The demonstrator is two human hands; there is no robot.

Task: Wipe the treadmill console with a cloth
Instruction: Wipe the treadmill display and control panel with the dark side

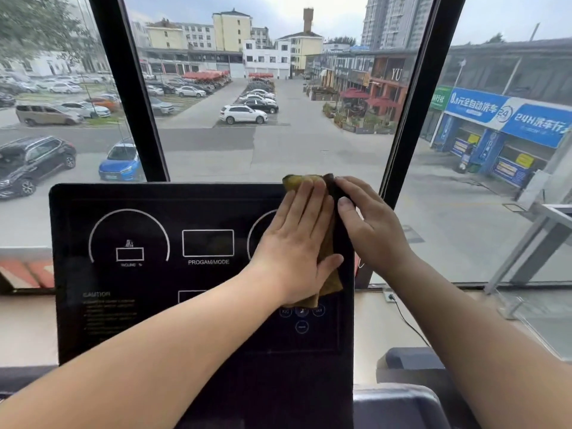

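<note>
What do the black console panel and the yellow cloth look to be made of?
Flat black treadmill console panel: probably glossy plastic or glass-fronted; it shows faint reflections and crisp white printed markings. Folded mustard-yellow cloth: soft fabric, possibly microfibre, matte; it creases and folds limply under the left hand.

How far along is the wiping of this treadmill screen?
Mid-job. The left hand presses the cloth flat on the console, upper right corner; the right hand rests at that edge. No wiped area is tellable; the left dial and lower buttons likely remain.
</note>
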